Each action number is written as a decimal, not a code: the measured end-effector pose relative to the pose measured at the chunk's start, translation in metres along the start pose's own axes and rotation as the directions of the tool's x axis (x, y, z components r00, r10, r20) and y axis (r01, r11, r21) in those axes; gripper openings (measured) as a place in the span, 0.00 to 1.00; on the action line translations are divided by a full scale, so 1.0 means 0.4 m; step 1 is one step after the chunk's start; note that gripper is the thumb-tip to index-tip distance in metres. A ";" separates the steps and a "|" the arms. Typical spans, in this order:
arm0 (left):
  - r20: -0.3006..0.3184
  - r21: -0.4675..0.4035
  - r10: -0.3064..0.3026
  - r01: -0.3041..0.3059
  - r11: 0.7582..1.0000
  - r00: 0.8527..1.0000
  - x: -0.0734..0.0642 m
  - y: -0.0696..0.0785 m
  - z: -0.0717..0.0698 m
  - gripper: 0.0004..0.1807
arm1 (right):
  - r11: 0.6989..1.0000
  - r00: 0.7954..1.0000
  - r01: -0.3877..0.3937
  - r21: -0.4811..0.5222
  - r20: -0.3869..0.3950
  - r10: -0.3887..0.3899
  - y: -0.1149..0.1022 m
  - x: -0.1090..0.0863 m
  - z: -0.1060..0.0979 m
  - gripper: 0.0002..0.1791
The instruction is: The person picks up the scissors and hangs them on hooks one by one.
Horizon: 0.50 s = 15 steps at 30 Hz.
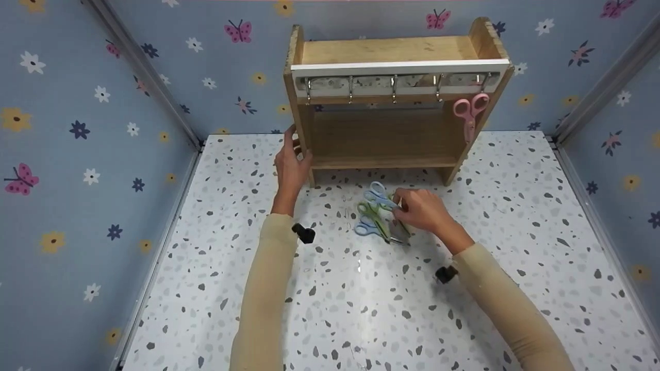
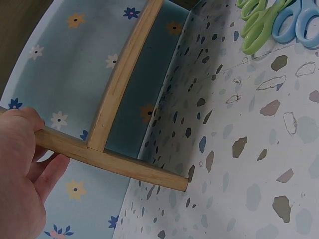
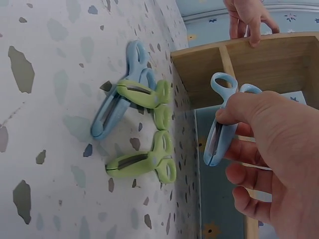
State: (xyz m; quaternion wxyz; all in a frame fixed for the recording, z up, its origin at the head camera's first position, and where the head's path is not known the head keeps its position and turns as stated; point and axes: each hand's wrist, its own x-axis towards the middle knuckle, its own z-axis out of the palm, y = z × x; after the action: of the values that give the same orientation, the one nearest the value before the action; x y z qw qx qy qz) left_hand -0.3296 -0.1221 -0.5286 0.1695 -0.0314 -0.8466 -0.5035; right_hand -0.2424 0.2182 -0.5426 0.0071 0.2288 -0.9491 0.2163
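Note:
My left hand (image 1: 293, 165) grips the left side panel of a wooden shelf (image 1: 386, 162), thumb on one side and fingers on the other. My right hand (image 1: 424, 210) pinches a pair of light blue scissors (image 3: 227, 132) between thumb and fingers, above the table in front of the shelf. Below, in the right wrist view, lie another pair of blue scissors (image 3: 112, 112), a pair of green scissors (image 3: 137, 94) partly across it, and a second green pair (image 3: 142, 162). Pink scissors (image 1: 470, 116) hang from the rightmost hook of the shelf's rack.
A row of metal hooks (image 1: 394, 88) runs along the shelf's white front rail. The shelf stands at the back of a speckled white table (image 1: 361, 309), close to the floral back wall (image 1: 247, 67). Patterned panels also rise at both sides.

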 end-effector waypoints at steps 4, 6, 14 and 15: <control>0.004 -0.002 0.001 -0.001 1.000 1.000 0.001 0.001 -0.002 0.37 | 1.000 1.000 0.008 0.001 -0.009 -0.008 -0.004 0.001 -0.013 0.07; 0.006 0.000 -0.002 0.002 1.000 1.000 0.000 0.002 -0.003 0.37 | 1.000 1.000 0.009 -0.001 -0.011 -0.009 -0.006 0.002 -0.019 0.08; 0.009 0.000 -0.006 0.006 1.000 1.000 0.000 0.003 -0.003 0.38 | 1.000 0.999 0.013 -0.005 -0.035 -0.014 -0.013 0.008 -0.039 0.08; 0.008 -0.003 -0.006 0.006 1.000 1.000 -0.001 0.003 -0.003 0.38 | 1.000 0.999 0.016 -0.011 -0.037 -0.017 -0.015 0.008 -0.042 0.08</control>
State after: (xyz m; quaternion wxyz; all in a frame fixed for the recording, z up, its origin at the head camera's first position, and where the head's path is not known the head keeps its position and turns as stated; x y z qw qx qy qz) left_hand -0.3287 -0.1224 -0.5271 0.1646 -0.0312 -0.8467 -0.5051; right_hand -0.2443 0.2190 -0.5246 0.0278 0.2325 -0.9480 0.2154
